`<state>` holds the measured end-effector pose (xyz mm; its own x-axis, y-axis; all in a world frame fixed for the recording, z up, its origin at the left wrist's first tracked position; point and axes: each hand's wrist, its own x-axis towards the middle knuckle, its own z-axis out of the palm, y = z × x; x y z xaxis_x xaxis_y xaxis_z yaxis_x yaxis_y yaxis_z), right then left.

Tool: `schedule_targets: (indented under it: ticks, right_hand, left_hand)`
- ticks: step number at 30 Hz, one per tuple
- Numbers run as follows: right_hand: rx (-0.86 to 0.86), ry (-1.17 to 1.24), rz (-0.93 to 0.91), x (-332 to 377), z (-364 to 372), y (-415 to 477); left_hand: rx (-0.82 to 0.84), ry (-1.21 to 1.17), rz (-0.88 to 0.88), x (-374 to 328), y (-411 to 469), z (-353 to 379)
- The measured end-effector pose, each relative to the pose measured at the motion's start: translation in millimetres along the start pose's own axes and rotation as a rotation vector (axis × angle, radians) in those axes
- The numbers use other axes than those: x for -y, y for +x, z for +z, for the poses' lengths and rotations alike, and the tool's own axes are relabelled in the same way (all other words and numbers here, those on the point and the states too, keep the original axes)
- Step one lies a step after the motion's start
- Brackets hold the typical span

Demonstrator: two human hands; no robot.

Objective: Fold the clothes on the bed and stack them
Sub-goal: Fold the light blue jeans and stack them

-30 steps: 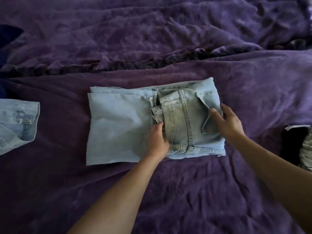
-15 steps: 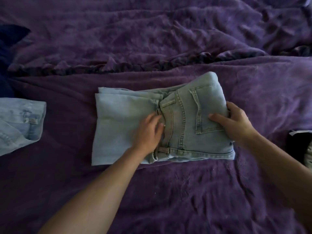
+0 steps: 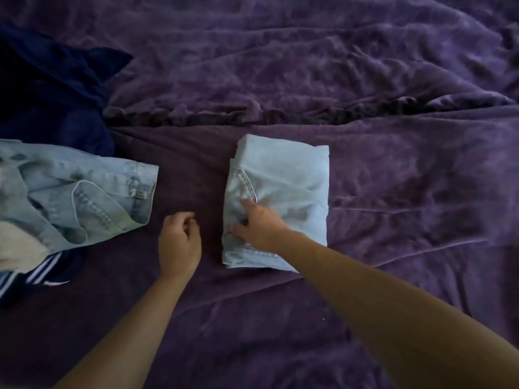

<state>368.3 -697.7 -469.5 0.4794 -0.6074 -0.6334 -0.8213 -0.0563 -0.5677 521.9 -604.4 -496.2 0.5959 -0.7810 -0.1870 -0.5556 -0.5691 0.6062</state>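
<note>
So the light-wash jeans point(image 3: 280, 197) are folded into a compact rectangle sitting flat on the bed, right on the purple blanket point(image 3: 393, 248), roughly in the middle of my view. My right hand point(image 3: 259, 227) is pressing down on the near left part of the bundle, by the stitched pocket seam, with the fingers spread and flat on the denim, so that grip is apart and not clamped on anything, just resting on top. My left hand point(image 3: 179, 242) is off the jeans, just beside their left edge, hovering over or maybe touching the blanket, can't tell which; the fingers are curled in loosely toward the palm with nothing in them, so half-closed on air basically. Off to the left, well apart from the jeans, there's a denim jacket point(image 3: 78, 192) lying crumpled with a buttoned cuff pointing toward the middle. Behind it is a dark navy garment point(image 3: 50, 88) in a heap, and under the jacket's near edge something dark with white stripes point(image 3: 42, 272) pokes out, plus a bit of pale cream fabric point(image 3: 16, 251) at the far left edge.
</note>
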Motion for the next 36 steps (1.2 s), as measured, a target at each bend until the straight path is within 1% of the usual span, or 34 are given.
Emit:
schedule_targets:
  ticks: [1, 2, 3, 4, 5, 6, 8, 11, 14, 16, 18, 21, 22, 24, 26, 27, 28, 29, 31, 32, 34, 36]
  right_hand:
    - [-0.038, 0.043, -0.022, -6, 6, 0]
    - [-0.161, 0.062, -0.067, -15, 8, -3]
    - [-0.342, 0.033, -0.122, -26, 7, -7]
    - [-0.525, -0.041, -0.168, -39, 3, -9]
    - [-0.661, -0.139, -0.186, -52, -4, -10]
    - [-0.711, -0.235, -0.155, -62, -13, -8]
    - [-0.652, -0.384, -0.052, -73, -32, 4]
    - [-0.502, -0.551, -0.003, -71, -48, 44]
    - [-0.369, -0.676, 0.019, -71, -40, 84]
    - [-0.343, -0.703, 0.056, -83, -30, 101]
    - [-0.343, -0.711, 0.072, -93, -23, 109]
    - [-0.332, -0.69, 0.077, -88, -25, 110]
    - [-0.348, -0.659, 0.086, -84, -26, 103]
    - [-0.419, -0.567, 0.092, -79, -22, 78]
    - [-0.46, -0.501, 0.072, -78, -4, 36]
    - [-0.459, -0.486, 0.062, -81, 10, 13]
    - [-0.456, -0.478, 0.056, -85, 27, -10]
    - [-0.458, -0.476, 0.055, -90, 44, -29]
    - [-0.483, -0.48, 0.058, -103, 72, -52]
    - [-0.497, -0.487, 0.062, -109, 81, -53]
    - [-0.517, -0.501, 0.063, -118, 91, -44]
    - [-0.523, -0.51, 0.061, -126, 98, -34]
  left_hand:
    - [-0.005, -0.016, 0.009, -1, 0, -1]
    - [-0.01, -0.022, 0.049, -4, -1, 0]
    - [-0.004, -0.006, 0.123, -10, -2, 3]
    - [0.017, 0.04, 0.223, -16, -4, 8]
    - [0.052, 0.112, 0.331, -23, -5, 15]
    - [0.108, 0.192, 0.424, -28, -8, 25]
    - [0.254, 0.341, 0.524, -29, -19, 46]
    - [0.394, 0.471, 0.551, -1, -41, 70]
    - [0.421, 0.521, 0.537, 34, -52, 78]
    - [0.421, 0.53, 0.535, 43, -52, 84]
    - [0.441, 0.521, 0.543, 44, -48, 90]
    - [0.454, 0.482, 0.553, 40, -40, 82]
    - [0.427, 0.441, 0.551, 35, -34, 74]
    - [0.303, 0.348, 0.573, 14, -10, 61]
    - [0.18, 0.336, 0.687, -20, 31, 60]
    - [0.171, 0.38, 0.756, -35, 52, 64]
    - [0.2, 0.447, 0.8, -45, 71, 70]
    - [0.257, 0.522, 0.807, -49, 88, 77]
    - [0.362, 0.631, 0.747, -37, 110, 93]
    - [0.373, 0.649, 0.725, -25, 114, 101]
    - [0.333, 0.649, 0.727, -8, 116, 112]
    - [0.325, 0.644, 0.738, -4, 115, 120]
